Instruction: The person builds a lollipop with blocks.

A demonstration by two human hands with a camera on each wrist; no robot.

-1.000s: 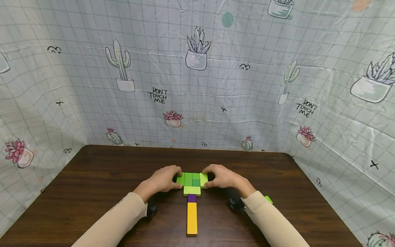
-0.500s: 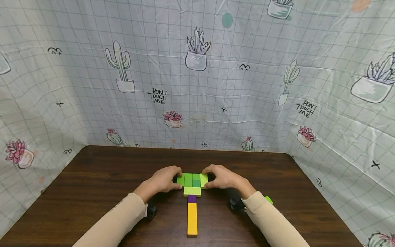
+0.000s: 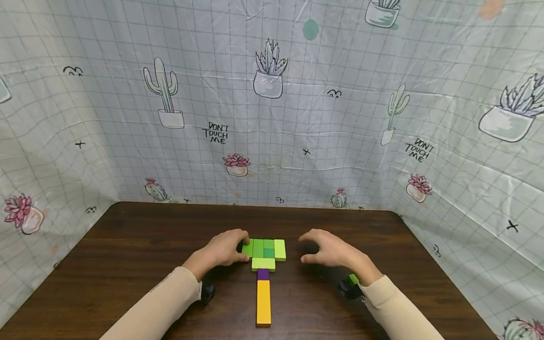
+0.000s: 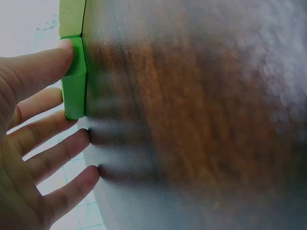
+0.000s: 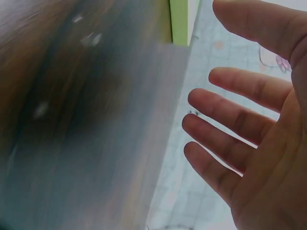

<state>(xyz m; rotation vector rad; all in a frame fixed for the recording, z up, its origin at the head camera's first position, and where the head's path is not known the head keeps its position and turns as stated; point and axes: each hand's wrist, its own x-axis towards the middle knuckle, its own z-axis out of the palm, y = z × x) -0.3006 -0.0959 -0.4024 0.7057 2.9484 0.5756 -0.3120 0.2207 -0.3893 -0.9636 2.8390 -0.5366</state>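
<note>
Flat on the table lies a pattern of coloured blocks. My left hand (image 3: pixel 223 248) pinches the green block (image 3: pixel 248 250) at its left end, thumb at the near end and a fingertip at the far end. Beside it are a second green block (image 3: pixel 258 248), a darker small block (image 3: pixel 269 253) and a lime block (image 3: pixel 280 249) at the right end. Another lime block (image 3: pixel 263 264), a purple block (image 3: pixel 263 274) and a long yellow block (image 3: pixel 263 302) run toward me. My right hand (image 3: pixel 333 250) is apart from the blocks on the right, fingers spread, holding nothing.
A loose green block (image 3: pixel 353 279) lies by my right wrist, partly hidden by the black wrist camera (image 3: pixel 350 289). The dark wooden table (image 3: pixel 140 245) ends at a hanging cloth (image 3: pixel 272 184) printed with cacti, at the back and sides.
My right hand has let go of the lime block at the right end and moved away to the right. My left hand and the blocks stay in place.
</note>
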